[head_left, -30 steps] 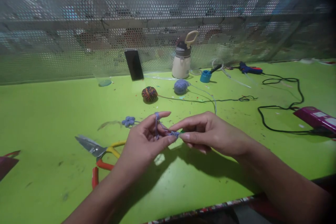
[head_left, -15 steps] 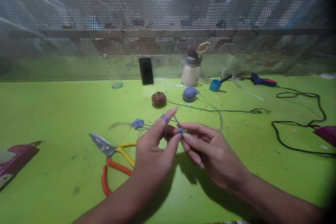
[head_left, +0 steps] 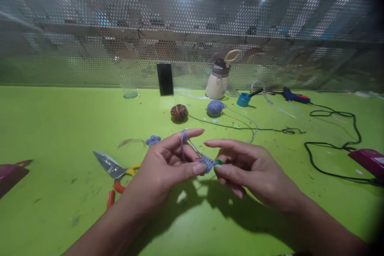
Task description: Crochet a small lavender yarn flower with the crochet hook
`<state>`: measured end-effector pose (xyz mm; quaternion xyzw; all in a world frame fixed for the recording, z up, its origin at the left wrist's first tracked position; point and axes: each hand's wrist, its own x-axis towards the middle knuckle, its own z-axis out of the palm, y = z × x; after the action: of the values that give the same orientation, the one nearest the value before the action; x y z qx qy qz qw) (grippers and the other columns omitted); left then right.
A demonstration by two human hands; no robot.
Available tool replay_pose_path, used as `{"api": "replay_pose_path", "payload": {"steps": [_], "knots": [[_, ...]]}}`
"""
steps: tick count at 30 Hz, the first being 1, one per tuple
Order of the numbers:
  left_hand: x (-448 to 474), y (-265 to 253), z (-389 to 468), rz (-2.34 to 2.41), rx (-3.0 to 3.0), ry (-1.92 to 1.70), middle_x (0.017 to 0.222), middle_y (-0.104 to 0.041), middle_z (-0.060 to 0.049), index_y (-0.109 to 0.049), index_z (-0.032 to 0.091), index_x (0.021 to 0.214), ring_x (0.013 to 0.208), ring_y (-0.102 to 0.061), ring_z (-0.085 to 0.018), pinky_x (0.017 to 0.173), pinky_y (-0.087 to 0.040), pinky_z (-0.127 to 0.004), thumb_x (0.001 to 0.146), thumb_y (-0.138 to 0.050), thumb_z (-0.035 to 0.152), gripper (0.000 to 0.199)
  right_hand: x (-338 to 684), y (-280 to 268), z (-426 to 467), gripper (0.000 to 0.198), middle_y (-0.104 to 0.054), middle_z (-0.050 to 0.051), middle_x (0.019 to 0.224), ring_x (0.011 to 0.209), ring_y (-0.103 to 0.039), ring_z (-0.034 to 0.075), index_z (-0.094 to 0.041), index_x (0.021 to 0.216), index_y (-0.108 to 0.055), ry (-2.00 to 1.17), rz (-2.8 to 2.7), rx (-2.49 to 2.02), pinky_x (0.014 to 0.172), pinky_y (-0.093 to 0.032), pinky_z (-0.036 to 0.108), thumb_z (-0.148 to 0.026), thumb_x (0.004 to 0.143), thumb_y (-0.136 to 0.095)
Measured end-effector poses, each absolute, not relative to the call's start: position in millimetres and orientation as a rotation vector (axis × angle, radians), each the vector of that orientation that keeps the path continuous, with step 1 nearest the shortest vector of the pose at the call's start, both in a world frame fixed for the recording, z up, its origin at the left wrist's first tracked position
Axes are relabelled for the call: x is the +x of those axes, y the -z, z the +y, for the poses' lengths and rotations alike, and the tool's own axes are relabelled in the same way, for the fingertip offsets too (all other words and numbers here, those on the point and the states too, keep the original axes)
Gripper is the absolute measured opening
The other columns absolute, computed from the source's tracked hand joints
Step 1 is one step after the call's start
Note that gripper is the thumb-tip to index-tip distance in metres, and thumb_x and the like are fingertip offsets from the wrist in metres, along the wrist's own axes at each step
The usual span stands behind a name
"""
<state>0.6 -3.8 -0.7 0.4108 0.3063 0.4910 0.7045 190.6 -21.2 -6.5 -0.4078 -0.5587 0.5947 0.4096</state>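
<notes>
My forearms slant in from the lower corners, and my hands meet above the counter (head_left: 60, 128). My left grip (head_left: 168, 168) is narrow, thumb pressed on the lilac stitched piece (head_left: 207, 164), forefinger stretched rightward with lilac yarn (head_left: 184, 136) looped around it. My right grip (head_left: 255, 168) pinches a green thing (head_left: 219, 162), mostly hidden, at the piece's right edge, forefinger reaching out over it. The lilac yarn ball (head_left: 215, 108) sits beyond my hands. A pale label on the magenta box (head_left: 367, 162) is too small to read.
</notes>
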Motion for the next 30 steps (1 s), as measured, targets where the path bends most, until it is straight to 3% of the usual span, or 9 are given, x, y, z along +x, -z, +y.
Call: {"api": "replay_pose_path", "payload": {"steps": [5,10,16,23,30], "knots": [[-5,1,-1,0.653,0.933,-1.017,0.07,-0.066,0.004,-0.073,0.026,0.109,0.065,-0.063,-0.007,0.066,-0.052,-0.016,0.065,-0.082,0.004,0.05,199,-3,-25,0.029,-0.06,-0.001,0.067,0.049,-0.046,0.007,-0.022,0.112,-0.073,-1.225,-1.634,-1.124,0.042,-0.037,0.019,-0.019,0.083,-0.07],[-6,1,-2,0.657,0.961,-0.992,0.071,-0.067,0.002,-0.073,0.025,0.111,0.064,-0.062,-0.008,0.065,-0.052,-0.017,0.064,-0.083,0.006,0.052,207,-7,-26,0.026,-0.074,0.003,0.085,0.065,-0.062,0.013,-0.025,0.11,-0.074,-0.836,-1.925,-1.129,0.055,-0.047,0.023,-0.022,0.085,-0.069],[-5,-1,-5,0.653,0.928,-1.033,0.068,-0.067,0.003,-0.072,0.021,0.111,0.062,-0.062,-0.009,0.063,-0.052,-0.016,0.062,-0.083,0.005,0.053,212,-12,-26,0.025,-0.077,0.002,0.087,0.068,-0.068,0.014,-0.024,0.108,-0.074,-0.579,-2.081,-1.075,0.064,-0.054,0.024,-0.016,0.086,-0.067],[-11,2,0,0.52,0.905,-0.919,0.078,-0.07,0.001,-0.073,0.023,0.11,0.067,-0.064,-0.007,0.064,-0.052,-0.012,0.069,-0.08,0.004,0.045,215,-15,-25,0.027,-0.079,0.0,0.096,0.077,-0.071,0.009,-0.021,0.108,-0.073,-0.504,-2.139,-0.972,0.073,-0.054,0.015,-0.009,0.084,-0.068],[-12,8,0,0.35,0.852,-0.844,0.082,-0.067,-0.002,-0.071,0.018,0.113,0.066,-0.062,-0.007,0.062,-0.052,-0.014,0.077,-0.074,0.007,0.038,217,-18,-25,0.024,-0.078,0.001,0.094,0.078,-0.071,0.009,-0.018,0.105,-0.073,-0.556,-2.14,-0.892,0.07,-0.053,0.013,-0.008,0.084,-0.069]]}}
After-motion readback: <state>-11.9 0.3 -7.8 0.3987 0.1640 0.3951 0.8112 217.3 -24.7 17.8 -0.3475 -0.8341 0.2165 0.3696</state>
